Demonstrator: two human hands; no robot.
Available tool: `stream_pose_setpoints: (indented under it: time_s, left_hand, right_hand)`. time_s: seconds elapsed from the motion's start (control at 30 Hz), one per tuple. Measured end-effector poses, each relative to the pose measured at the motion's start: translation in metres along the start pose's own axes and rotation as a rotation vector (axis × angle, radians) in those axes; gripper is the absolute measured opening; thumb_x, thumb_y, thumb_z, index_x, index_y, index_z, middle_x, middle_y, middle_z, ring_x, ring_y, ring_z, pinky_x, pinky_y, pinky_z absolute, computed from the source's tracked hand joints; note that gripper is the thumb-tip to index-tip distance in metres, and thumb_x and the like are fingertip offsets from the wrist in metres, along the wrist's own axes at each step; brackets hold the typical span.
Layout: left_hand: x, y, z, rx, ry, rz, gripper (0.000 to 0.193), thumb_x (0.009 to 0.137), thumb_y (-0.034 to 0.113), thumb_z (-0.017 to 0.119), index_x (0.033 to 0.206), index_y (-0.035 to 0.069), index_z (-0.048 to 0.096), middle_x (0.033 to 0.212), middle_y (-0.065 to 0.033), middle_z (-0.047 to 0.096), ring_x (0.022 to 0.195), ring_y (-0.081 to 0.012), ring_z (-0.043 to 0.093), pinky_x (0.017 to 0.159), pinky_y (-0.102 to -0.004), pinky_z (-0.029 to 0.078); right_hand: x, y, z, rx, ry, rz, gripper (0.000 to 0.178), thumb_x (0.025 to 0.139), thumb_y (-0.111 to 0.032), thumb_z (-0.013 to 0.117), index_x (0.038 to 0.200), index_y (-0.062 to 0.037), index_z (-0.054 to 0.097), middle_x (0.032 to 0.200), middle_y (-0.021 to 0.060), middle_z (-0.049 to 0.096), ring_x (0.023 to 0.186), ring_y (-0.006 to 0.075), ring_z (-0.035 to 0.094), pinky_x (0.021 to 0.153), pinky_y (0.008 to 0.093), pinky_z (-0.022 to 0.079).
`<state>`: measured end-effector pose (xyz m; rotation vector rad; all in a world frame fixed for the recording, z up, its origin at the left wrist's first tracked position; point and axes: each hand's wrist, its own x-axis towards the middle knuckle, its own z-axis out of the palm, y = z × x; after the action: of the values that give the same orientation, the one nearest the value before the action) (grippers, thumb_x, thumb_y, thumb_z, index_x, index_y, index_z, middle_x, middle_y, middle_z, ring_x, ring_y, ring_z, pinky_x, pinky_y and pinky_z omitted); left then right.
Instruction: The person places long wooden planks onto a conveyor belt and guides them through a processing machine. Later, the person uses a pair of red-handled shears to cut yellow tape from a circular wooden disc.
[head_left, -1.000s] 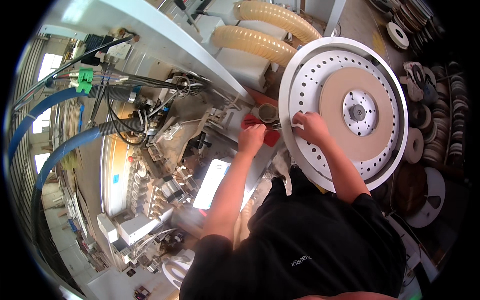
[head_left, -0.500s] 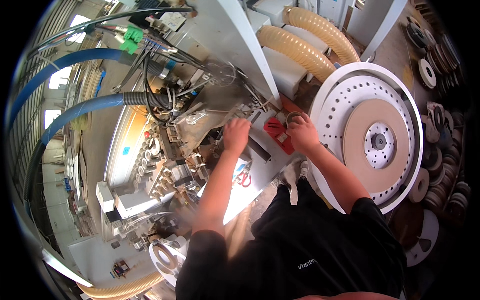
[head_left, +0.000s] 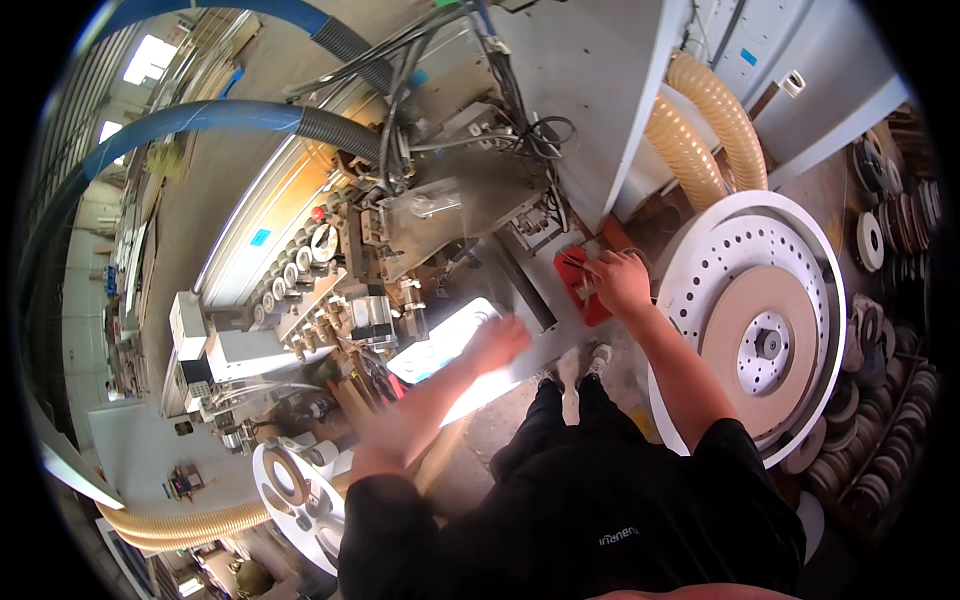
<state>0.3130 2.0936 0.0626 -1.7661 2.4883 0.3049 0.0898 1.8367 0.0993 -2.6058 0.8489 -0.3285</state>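
Note:
My left hand (head_left: 500, 342) is smeared by motion over a bright white panel (head_left: 440, 345) at the machine's near edge; its fingers cannot be made out. On the right, my right hand (head_left: 620, 282) is closed, fingers pinched together over a red tray-like holder (head_left: 580, 285). Something thin shows at its fingertips, too small to name. The red holder lies on a grey metal plate (head_left: 515, 300), beside a long dark slot. The scissors with red handles seen earlier do not show now.
A large white wheel (head_left: 690, 260) carrying a tan roll of tape (head_left: 725, 350) stands close to my right forearm. Cream hoses (head_left: 690, 150) rise behind it. Cables (head_left: 405, 100) and blue hoses (head_left: 230, 115) hang over the machine's rollers and fittings (head_left: 370, 320). Several rolls (head_left: 880, 455) sit at far right.
My left hand has come back toward me, from the machine's plate to the bright panel. My right hand stays at the red holder, the ring-like thing by it no longer visible. The view has shifted.

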Motion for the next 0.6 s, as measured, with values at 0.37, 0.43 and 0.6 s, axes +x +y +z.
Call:
stream_pose_setpoints:
  time_s: [0.37,0.43,0.6]
  left_hand:
    - [-0.342,-0.155,-0.285,0.666,0.822,-1.272,0.077,0.1,0.01,0.073,0.165,0.002,0.032,0.167,-0.0243,0.039,0.153,-0.0388,0.042,0.124,-0.0554,0.039]
    - [-0.344,-0.164,-0.284,0.592,0.896,-1.108,0.082,0.096,0.009,0.079,0.164,0.0,0.034,0.166,-0.0258,0.04,0.152,-0.0387,0.044,0.125,-0.0537,0.038]
    - [-0.243,-0.155,-0.129,0.018,0.533,-1.059,0.083,0.096,0.031,0.077,0.164,0.002,0.039,0.165,-0.023,0.044,0.157,-0.0421,0.037,0.13,-0.0527,0.029]
  right_hand:
    - [0.071,-0.011,0.054,0.027,0.03,-0.085,0.019,0.087,-0.01,0.068,0.099,-0.0163,0.082,0.097,0.0093,0.073,0.097,0.0332,0.072,0.083,0.0475,0.057]
    - [0.076,-0.016,0.056,0.064,0.045,-0.063,0.02,0.088,-0.011,0.068,0.101,-0.0156,0.083,0.095,0.0097,0.072,0.097,0.0337,0.071,0.084,0.0474,0.058]
    - [0.099,-0.043,0.062,0.056,0.047,-0.116,0.024,0.087,-0.01,0.067,0.104,-0.0182,0.082,0.099,0.0083,0.072,0.097,0.0333,0.071,0.084,0.0467,0.058]
